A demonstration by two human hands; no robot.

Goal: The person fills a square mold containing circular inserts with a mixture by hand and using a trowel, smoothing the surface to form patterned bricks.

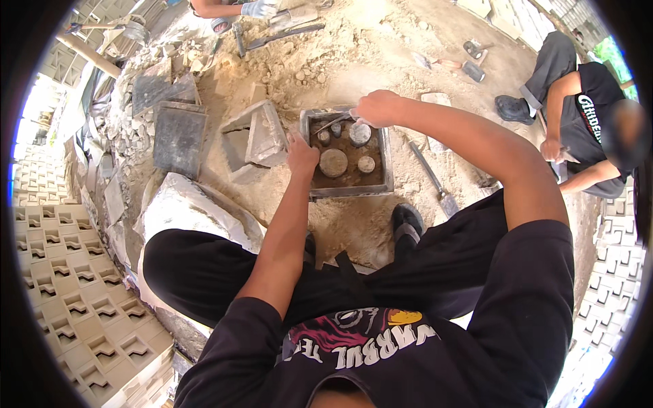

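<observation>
On the sandy ground before me sits a square frame with grey walls and brown earth-like filling. Several round pale pieces lie in it; the largest disc is near the left, and a rounder grey piece is close to the far right corner. My left hand is closed over the frame's left wall. At the far right corner my right hand is closed on a thin grey tool, which slants left over the filling. Its tip is too small to make out.
Left of the frame stands an angled grey block, with dark slabs and rubble beyond. A long-handled trowel lies to the right. A hammer lies far off near a gloved person's hand. Another person sits at the right.
</observation>
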